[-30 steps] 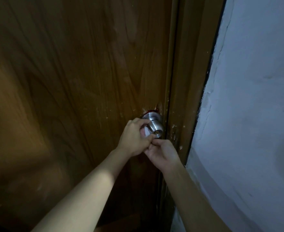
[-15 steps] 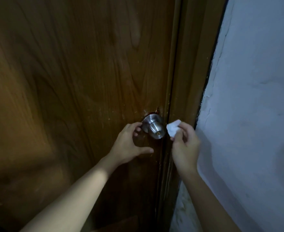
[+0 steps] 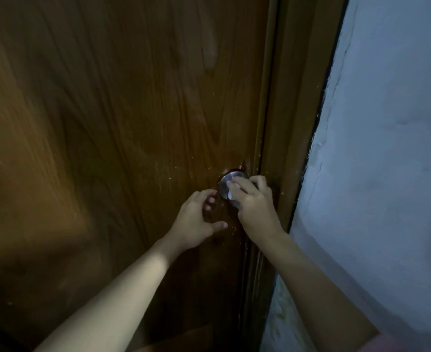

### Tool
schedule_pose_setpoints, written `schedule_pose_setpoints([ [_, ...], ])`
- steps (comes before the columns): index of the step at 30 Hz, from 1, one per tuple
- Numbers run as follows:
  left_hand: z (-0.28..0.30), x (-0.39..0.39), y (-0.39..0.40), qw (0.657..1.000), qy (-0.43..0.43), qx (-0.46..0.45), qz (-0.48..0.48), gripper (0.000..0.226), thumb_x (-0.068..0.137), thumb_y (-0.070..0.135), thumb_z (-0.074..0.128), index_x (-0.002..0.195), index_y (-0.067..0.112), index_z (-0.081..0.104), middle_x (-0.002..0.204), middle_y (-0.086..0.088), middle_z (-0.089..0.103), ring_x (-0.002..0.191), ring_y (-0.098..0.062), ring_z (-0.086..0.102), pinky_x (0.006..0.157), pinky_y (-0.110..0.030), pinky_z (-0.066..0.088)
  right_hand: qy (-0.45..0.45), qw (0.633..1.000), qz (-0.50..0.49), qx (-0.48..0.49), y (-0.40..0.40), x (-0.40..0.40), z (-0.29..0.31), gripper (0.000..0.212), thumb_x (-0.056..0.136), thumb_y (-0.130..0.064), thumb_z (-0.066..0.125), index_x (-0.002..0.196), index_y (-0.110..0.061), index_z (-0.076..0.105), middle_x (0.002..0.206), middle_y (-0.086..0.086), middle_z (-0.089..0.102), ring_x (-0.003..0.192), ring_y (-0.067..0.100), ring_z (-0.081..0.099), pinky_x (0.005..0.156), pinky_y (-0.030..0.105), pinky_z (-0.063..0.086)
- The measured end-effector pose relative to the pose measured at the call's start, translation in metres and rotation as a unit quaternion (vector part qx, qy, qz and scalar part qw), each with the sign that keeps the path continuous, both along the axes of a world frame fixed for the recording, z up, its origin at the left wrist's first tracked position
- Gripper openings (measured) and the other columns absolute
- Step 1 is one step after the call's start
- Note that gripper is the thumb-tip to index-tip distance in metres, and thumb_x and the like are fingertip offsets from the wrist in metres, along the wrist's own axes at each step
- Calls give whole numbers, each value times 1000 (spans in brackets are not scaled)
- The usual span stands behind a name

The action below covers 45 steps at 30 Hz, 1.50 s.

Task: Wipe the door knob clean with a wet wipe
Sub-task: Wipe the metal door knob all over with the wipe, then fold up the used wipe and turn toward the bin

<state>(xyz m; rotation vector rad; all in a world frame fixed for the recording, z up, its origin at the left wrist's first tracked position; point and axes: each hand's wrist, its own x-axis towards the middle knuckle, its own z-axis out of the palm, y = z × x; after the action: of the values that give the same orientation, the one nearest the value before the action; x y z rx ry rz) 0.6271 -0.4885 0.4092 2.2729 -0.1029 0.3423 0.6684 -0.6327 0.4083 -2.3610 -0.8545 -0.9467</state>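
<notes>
A round steel door knob (image 3: 225, 185) sits on the right edge of a brown wooden door (image 3: 123, 123). My right hand (image 3: 256, 205) covers the knob from the right and presses a white wet wipe (image 3: 232, 193) against its front; most of the knob and wipe are hidden under the fingers. My left hand (image 3: 196, 219) hovers just left of and below the knob, fingers curled and spread, holding nothing and not touching the knob.
The brown door frame (image 3: 293, 123) runs down beside the knob. A pale blue-white plastered wall (image 3: 387, 174) with cracks along its edge fills the right side. The scene is dim.
My right hand took the wipe, swung out toward the frame, then came back onto the knob. My left hand let go of the knob and drew back slightly left.
</notes>
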Motion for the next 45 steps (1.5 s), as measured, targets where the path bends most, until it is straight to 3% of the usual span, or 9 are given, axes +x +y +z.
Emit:
schedule_pose_setpoints([
  [3, 0, 1, -4, 1000, -2, 1, -6, 73, 67, 19, 78, 131, 20, 42, 116, 3, 49, 102, -11, 50, 73, -12, 41, -12, 999, 25, -45, -1, -2, -5, 41, 65, -5, 75, 104, 0, 65, 109, 19, 67, 99, 25, 35, 68, 48, 51],
  [9, 5, 3, -7, 1000, -17, 5, 2, 68, 68, 17, 77, 128, 19, 45, 114, 2, 51, 100, -11, 50, 73, -10, 39, -60, 996, 30, -67, -13, -6, -21, 31, 79, -5, 47, 104, -3, 66, 114, 11, 68, 89, 18, 40, 70, 34, 51],
  [12, 5, -2, -11, 1000, -18, 1, -1, 66, 69, 15, 76, 127, 19, 46, 114, 2, 51, 102, -12, 51, 76, -14, 41, -48, 993, 48, -96, -22, -6, -31, 28, 73, 0, 62, 100, -5, 67, 111, 10, 69, 84, 16, 44, 69, 25, 49],
  [14, 5, -9, -12, 1000, -15, -4, 4, 63, 71, 15, 75, 126, 20, 47, 114, 3, 51, 103, -11, 50, 79, -18, 41, -12, 996, 59, -62, -29, -9, -40, 27, 69, 5, 68, 94, -3, 70, 102, 12, 72, 81, 12, 45, 70, 17, 42],
  [19, 4, -22, -13, 1000, -10, -25, 11, 51, 76, 17, 71, 122, 22, 51, 110, 4, 55, 99, -6, 51, 74, -11, 39, 116, 983, 63, 129, -41, -30, -41, 30, 81, -7, 44, 94, -6, 72, 96, 10, 73, 85, 6, 49, 71, 4, 36],
  [27, 27, -52, -38, 995, -26, -60, -70, 27, 82, 24, 64, 109, 26, 60, 101, 8, 63, 94, -3, 59, 80, -17, 46, 298, 869, 102, 382, -47, -64, 1, 24, 85, -2, 57, 99, -18, 67, 93, -6, 68, 89, 3, 62, 70, 9, 49],
  [33, 42, -97, -57, 994, -41, -73, -77, 26, 82, 26, 64, 107, 22, 63, 98, 5, 67, 92, -8, 62, 84, -25, 50, 284, 866, 78, 404, -59, -118, 17, 14, 84, -10, 62, 97, -15, 66, 90, -3, 66, 82, 2, 62, 64, 10, 50],
  [37, 43, -149, -67, 995, -42, -57, -76, 23, 84, 26, 62, 107, 24, 62, 101, 10, 65, 93, -4, 60, 78, -16, 48, 306, 855, 66, 414, -65, -172, 22, 9, 85, -12, 61, 93, -13, 65, 89, -2, 66, 82, 4, 61, 63, 11, 47],
  [45, 27, -250, -88, 996, -47, -55, -60, 27, 83, 26, 64, 108, 18, 65, 103, 2, 69, 94, -7, 63, 83, -21, 51, 361, 814, 149, 430, -89, -288, 14, 14, 89, -12, 56, 97, -6, 65, 92, 7, 68, 84, 15, 68, 68, 22, 54],
])
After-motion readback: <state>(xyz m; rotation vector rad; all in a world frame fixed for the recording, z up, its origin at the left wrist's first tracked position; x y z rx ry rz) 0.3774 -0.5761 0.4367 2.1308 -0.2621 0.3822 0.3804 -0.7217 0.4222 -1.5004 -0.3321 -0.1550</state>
